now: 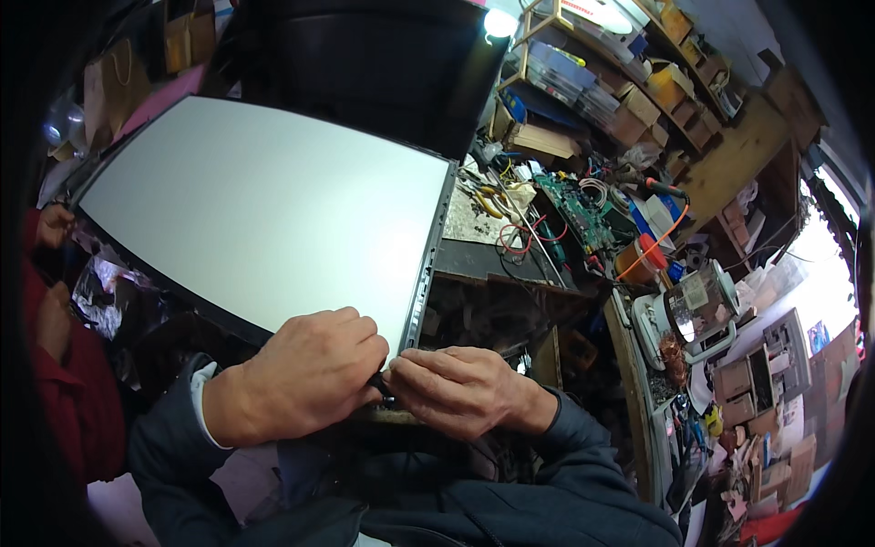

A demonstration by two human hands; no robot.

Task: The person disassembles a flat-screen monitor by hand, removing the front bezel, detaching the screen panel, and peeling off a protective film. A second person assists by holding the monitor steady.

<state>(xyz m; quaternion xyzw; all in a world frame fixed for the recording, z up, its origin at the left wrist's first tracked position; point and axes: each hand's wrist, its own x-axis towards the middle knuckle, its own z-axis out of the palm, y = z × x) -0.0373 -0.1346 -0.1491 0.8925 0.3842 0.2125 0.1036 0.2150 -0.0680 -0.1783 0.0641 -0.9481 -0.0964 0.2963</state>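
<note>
A large flat screen panel (273, 210) with a white face and a thin black frame (425, 284) lies tilted before me. At its near right corner both of my hands meet. My left hand (305, 374) is closed, its fingers curled down over the corner, and what they grip is hidden. Close beside it, my right hand (456, 387) pinches at the end of the frame's right side. A small dark piece shows between the two hands, too covered to name.
Another person in a red sleeve (77, 401) has a hand at the panel's left corner. A dark, upright large panel (365, 64) stands behind. To the right are pliers (492, 202), a green circuit board (579, 214), a red-topped orange container (643, 260) and crowded shelves (629, 55).
</note>
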